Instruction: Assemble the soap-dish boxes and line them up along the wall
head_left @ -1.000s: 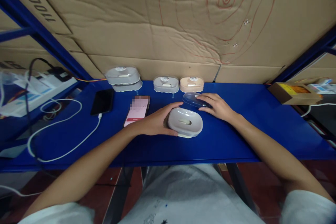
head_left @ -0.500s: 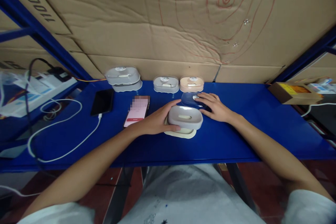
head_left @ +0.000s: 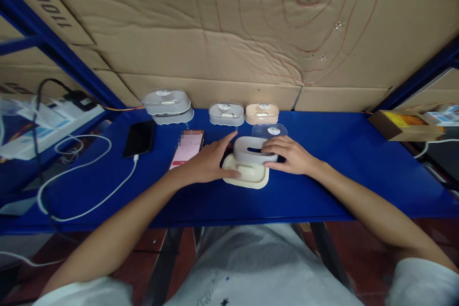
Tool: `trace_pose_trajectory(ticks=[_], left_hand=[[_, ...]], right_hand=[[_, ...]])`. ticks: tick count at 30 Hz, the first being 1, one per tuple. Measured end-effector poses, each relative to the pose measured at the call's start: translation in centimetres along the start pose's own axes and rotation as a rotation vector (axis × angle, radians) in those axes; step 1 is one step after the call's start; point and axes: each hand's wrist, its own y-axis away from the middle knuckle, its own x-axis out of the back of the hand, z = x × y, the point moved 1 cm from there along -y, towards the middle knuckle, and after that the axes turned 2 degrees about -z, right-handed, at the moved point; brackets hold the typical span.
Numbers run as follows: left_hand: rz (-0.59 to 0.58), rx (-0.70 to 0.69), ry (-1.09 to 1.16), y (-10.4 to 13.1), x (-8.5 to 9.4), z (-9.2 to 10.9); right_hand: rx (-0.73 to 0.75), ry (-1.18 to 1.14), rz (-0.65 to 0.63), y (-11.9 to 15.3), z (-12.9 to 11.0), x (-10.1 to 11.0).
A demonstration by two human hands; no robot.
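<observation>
My right hand (head_left: 289, 155) grips the right end of a grey oval tray (head_left: 247, 150) with a slot in its floor. Its thumb is outside the wall and its fingers reach inside. The tray is held tilted above the back part of a cream oval base (head_left: 256, 180) with a raised middle. My left hand (head_left: 211, 160) is open to the left of both, index finger stretched out. Its thumb lies over the cream base's left part; whether it presses on it I cannot tell. Behind the tray lies a clear lid (head_left: 261, 130) with a round sticker.
Along the cardboard wall stand stacked grey lidded boxes (head_left: 168, 104), another grey lidded box (head_left: 226, 114) and a peach one (head_left: 262, 113). A lit phone (head_left: 188, 146), a dark phone (head_left: 139, 138) and its white cable (head_left: 107, 210) are on the left. A cardboard box (head_left: 405, 126) sits far right.
My right hand has left the clear lid and taken hold of the grey tray. The tray has tilted and shifted back, uncovering more of the cream base. My left hand has let go of the tray.
</observation>
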Motion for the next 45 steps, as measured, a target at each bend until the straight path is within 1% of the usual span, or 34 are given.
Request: trace_pose_trajectory(ticks=[2,4,7,9,11,13,15,16,17,19,21,24,27,30,33,35,38,40,42,45], left_hand=[[-0.04,0.048,-0.07,0.2,0.4,0.1],[-0.073,0.066,-0.086,0.3,0.8,0.0],[-0.136,0.055,-0.05,0.4,1.6,-0.3],[-0.179,0.049,0.017,0.7,2.2,-0.5],[-0.234,0.052,0.178,0.9,2.7,-0.6],[-0.303,0.074,0.418,1.0,2.9,-0.5],[-0.326,0.099,0.639,1.0,3.1,-0.1],[-0.291,0.114,0.731,0.9,3.2,0.1],[-0.228,0.131,0.814,0.8,3.3,0.3],[-0.06,0.182,0.997,0.5,3.6,0.6],[0.112,0.265,1.189,0.1,4.0,0.5],[0.323,0.346,1.384,-0.5,4.5,-0.2],[0.456,0.335,1.448,-1.1,4.5,-1.1],[0.51,0.34,1.513,-1.4,3.9,-1.6],[0.488,0.354,1.551,-1.5,3.0,-1.3],[0.433,0.358,1.551,-1.5,2.4,-0.7],[0.306,0.368,1.553,-1.4,1.5,0.5],[0.215,0.371,1.552,-1.4,0.9,1.2],[0.147,0.367,1.549,-1.3,0.5,1.6],[0.089,0.356,1.545,-1.2,0.0,1.7]], right_hand=[[-0.01,0.004,0.006,0.0,0.1,0.2],[-0.007,0.019,0.004,0.0,0.1,0.2],[0.003,0.051,-0.006,0.0,0.0,-0.1],[0.003,0.069,-0.017,0.1,0.0,-0.2],[0.0,0.084,-0.033,0.1,0.1,-0.4],[0.002,0.103,-0.052,0.1,0.2,-0.4],[0.011,0.118,-0.072,0.2,0.2,-0.5],[0.016,0.12,-0.079,0.2,0.2,-0.5],[0.019,0.118,-0.083,0.3,0.2,-0.5],[0.017,0.11,-0.086,0.3,0.1,-0.6],[-0.002,0.098,-0.079,0.2,0.0,-0.5],[-0.054,0.112,-0.012,0.1,0.0,-0.3],[-0.147,0.19,0.131,0.1,0.1,0.0],[-0.22,0.247,0.247,0.3,-0.1,0.2],[-0.169,0.268,0.304,0.2,-0.5,0.2],[-0.093,0.273,0.297,0.1,-0.8,0.1],[0.013,0.268,0.214,-0.1,-1.2,-0.1],[0.052,0.253,0.158,-0.2,-1.5,-0.3],[0.064,0.236,0.116,-0.3,-1.7,-0.6],[0.056,0.235,0.059,-0.4,-2.2,-1.1]])
